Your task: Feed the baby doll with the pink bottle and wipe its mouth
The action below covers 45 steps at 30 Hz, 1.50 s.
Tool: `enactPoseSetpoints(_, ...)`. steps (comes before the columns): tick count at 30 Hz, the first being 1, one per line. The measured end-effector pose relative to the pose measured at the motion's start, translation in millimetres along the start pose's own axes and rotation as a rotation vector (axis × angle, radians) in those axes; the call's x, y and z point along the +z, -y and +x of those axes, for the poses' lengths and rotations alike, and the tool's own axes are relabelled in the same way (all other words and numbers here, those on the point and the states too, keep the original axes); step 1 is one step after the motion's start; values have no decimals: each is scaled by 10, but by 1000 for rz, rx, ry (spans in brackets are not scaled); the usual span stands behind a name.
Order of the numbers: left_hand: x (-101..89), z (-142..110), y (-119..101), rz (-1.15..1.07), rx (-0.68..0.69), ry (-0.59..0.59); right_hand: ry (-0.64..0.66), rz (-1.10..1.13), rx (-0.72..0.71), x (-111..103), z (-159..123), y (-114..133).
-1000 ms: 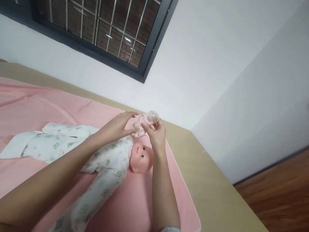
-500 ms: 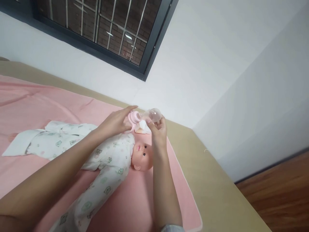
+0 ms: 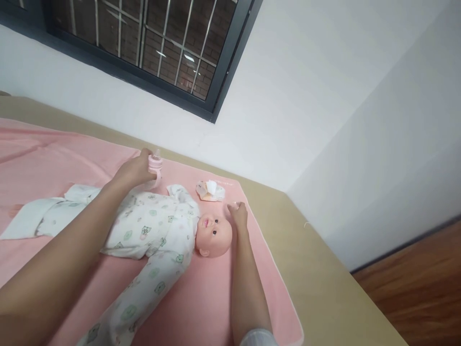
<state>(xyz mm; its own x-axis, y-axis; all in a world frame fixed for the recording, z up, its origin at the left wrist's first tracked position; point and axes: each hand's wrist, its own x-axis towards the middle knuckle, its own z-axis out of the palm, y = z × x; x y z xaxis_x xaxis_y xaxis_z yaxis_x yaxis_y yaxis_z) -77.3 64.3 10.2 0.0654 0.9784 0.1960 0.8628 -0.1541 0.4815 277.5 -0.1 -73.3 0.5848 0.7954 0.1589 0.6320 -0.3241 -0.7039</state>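
Observation:
My left hand (image 3: 135, 170) is wrapped round a pink baby bottle (image 3: 155, 166), which stands upright above the doll's far side with its clear nipple showing. Beyond the doll's head, my right hand (image 3: 239, 215) is closed on a clear bottle cap (image 3: 235, 205), mostly hidden by the fingers, low over the pink sheet. Between the hands lies a baby doll (image 3: 214, 235) on its back, face up, in a white printed outfit (image 3: 154, 226). A small white-and-orange packet (image 3: 211, 191) rests on the sheet near the doll's head.
The pink sheet (image 3: 187, 298) covers much of a beige tabletop (image 3: 309, 269). A white wall (image 3: 270, 120) with a barred, dark-framed window (image 3: 212, 103) stands behind. To the lower right is a brown wooden surface (image 3: 425, 283).
My hands have parted. The left carried the bottle leftward, while the right moved down with the clear cap to the sheet beside the doll's head. The packet is now uncovered.

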Motion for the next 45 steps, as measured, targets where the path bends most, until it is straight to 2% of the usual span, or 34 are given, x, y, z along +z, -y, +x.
enactPoseSetpoints(4, 69, 66, 136, 63, 2, 95, 14, -87, 37, 161, -20, -160)
enactPoseSetpoints(11, 152, 125, 245, 86, -29, 143, 21, -100, 56, 273, 69, -283)
enactPoseSetpoints(23, 279, 89, 236, 41, -33, 199, -13, -60, 19, 329, 97, -381)
enactPoseSetpoints(34, 397, 187, 387, 40, 1, 185, -18, -53, 25, 300, 53, -340)
enactPoseSetpoints(37, 348, 209, 414, 47, -15, 180, -21, -42, 31, 291, 39, -325)
enactPoseSetpoints(41, 134, 156, 377, 61, -12, 163, -39, -22, 24, 277, -13, -304)
enactPoseSetpoints(43, 1, 64, 257, 62, 3, 76, -58, -7, 10, 269, -48, -295)
enactPoseSetpoints(45, -97, -59, 45, 21, 71, -14, -74, 7, -5, 262, -79, -288)
